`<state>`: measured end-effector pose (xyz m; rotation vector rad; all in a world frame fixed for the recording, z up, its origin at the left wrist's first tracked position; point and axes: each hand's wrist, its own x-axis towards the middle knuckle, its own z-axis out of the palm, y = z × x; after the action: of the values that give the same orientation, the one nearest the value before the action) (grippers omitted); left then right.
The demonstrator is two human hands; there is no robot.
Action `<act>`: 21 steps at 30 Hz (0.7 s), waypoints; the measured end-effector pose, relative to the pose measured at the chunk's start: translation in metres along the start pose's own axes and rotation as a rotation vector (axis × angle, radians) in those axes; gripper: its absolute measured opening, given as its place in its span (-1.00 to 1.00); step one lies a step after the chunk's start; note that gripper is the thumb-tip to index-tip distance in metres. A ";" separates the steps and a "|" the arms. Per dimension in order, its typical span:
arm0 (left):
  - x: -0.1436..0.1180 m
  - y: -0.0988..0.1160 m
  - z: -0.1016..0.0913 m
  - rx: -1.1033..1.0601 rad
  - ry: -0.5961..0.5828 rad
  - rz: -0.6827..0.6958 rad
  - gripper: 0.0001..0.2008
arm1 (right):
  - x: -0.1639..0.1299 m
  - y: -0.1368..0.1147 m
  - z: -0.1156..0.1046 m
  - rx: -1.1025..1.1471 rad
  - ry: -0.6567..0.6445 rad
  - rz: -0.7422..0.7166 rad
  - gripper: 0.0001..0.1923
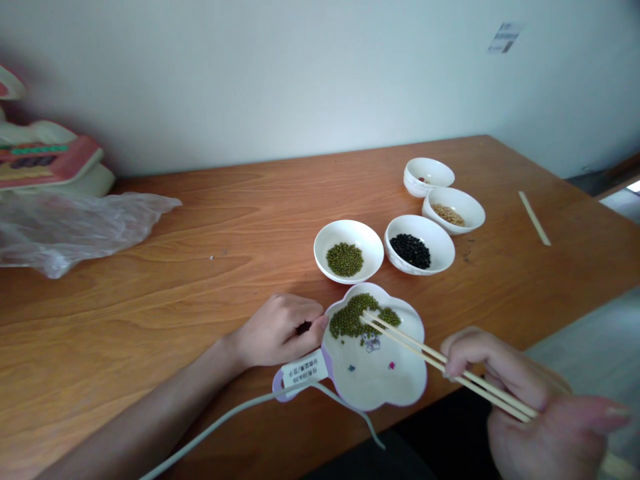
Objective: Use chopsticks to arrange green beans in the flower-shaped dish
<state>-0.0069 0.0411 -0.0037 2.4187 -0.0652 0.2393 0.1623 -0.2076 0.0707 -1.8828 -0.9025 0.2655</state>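
My right hand [530,400] grips a pair of wooden chopsticks [440,360]. Their tips lie among green mung beans [353,317] in a flower-shaped white dish [385,387] with a lilac rim and a labelled handle. My left hand [283,330] is closed, its thumb and curled fingers at the dish's left rim. Just behind the dish, a white bowl [325,257] holds more mung beans. Beside it stands a bowl of black beans [410,251].
Farther back are a bowl of pale yellow beans [449,214] and a bowl [429,175] with a few reddish pieces. A pale stick [534,219] lies at right. A plastic bag [95,223] and a pink toy [60,157] occupy the left. A cable [235,408] crosses the dish handle.
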 end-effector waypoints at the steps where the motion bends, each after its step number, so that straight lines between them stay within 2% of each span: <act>1: 0.000 0.000 0.000 -0.002 -0.002 -0.001 -0.67 | 0.001 -0.001 0.002 -0.006 0.002 0.006 -0.03; 8: 0.000 0.001 -0.001 -0.007 -0.007 -0.018 -0.67 | 0.003 0.009 0.000 -0.070 -0.101 -0.078 -0.01; 12: 0.000 0.001 -0.001 -0.002 0.004 -0.012 -0.67 | 0.004 0.010 -0.001 -0.100 -0.036 -0.057 0.02; 17: 0.001 0.001 -0.001 0.007 0.007 -0.014 -0.67 | 0.003 0.015 -0.006 -0.125 -0.088 -0.133 0.03; 21: 0.001 0.002 -0.001 0.019 0.017 -0.012 -0.67 | -0.006 0.017 -0.010 -0.059 -0.010 -0.070 -0.02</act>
<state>-0.0067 0.0401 -0.0013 2.4350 -0.0406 0.2563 0.1711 -0.2227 0.0593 -1.9017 -0.9908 0.2084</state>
